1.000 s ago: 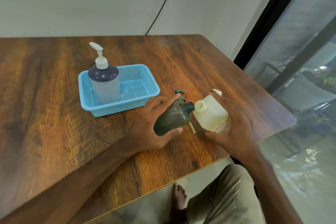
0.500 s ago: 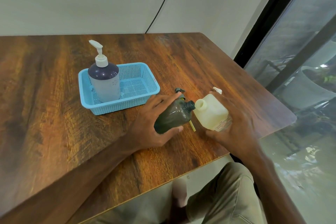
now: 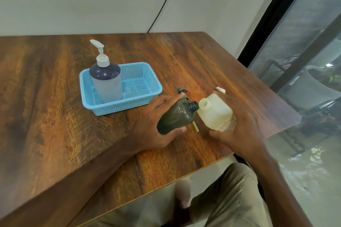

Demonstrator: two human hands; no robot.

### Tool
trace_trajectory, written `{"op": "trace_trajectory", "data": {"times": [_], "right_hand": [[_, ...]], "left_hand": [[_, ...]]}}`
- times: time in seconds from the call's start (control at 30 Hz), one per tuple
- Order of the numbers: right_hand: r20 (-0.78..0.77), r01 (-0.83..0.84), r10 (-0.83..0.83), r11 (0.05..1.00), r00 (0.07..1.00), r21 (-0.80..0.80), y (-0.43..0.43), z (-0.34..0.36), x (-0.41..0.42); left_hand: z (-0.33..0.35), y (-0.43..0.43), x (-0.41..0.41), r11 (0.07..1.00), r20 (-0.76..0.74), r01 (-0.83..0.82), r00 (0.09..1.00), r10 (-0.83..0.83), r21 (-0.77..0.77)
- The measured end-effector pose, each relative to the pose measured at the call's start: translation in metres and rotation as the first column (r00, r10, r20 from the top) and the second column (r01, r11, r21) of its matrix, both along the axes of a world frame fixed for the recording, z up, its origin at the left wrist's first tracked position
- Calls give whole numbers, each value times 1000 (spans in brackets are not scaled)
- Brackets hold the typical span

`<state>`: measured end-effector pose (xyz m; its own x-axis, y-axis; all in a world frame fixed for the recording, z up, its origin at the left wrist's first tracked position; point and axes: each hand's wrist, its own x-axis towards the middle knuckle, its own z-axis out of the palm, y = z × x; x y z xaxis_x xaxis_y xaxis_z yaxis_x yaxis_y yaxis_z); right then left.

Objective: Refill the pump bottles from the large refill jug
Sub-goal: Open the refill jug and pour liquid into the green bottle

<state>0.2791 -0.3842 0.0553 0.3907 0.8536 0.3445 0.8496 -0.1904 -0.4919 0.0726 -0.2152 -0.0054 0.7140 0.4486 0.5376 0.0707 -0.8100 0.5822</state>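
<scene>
Centre-right of frame: left hand (image 3: 156, 125) was clamped on the dark bottle (image 3: 175, 118), tilted, open neck pointing right. Right hand (image 3: 241, 127) was wrapped around the cream jug (image 3: 215, 113), its open mouth just beside the bottle neck; contact unclear. Pump (image 3: 182, 90) and white cap (image 3: 220, 89) lay on the table (image 3: 55, 125) behind them. Upper left: second pump bottle (image 3: 108, 84) stood upright in the left end of the blue basket (image 3: 125, 106).
</scene>
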Motion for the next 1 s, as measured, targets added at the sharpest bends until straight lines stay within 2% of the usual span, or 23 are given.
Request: {"op": "trace_trajectory", "data": {"times": [0.57, 1.0], "right_hand": [[32, -45, 44, 999, 999, 27, 2, 8, -5], [91, -25, 28, 999, 996, -27, 4, 8, 2]], "left_hand": [[-2, 2, 1, 1000, 8, 15, 1000, -15, 6], [2, 0, 1, 1000, 48, 27, 998, -26, -3]]}}
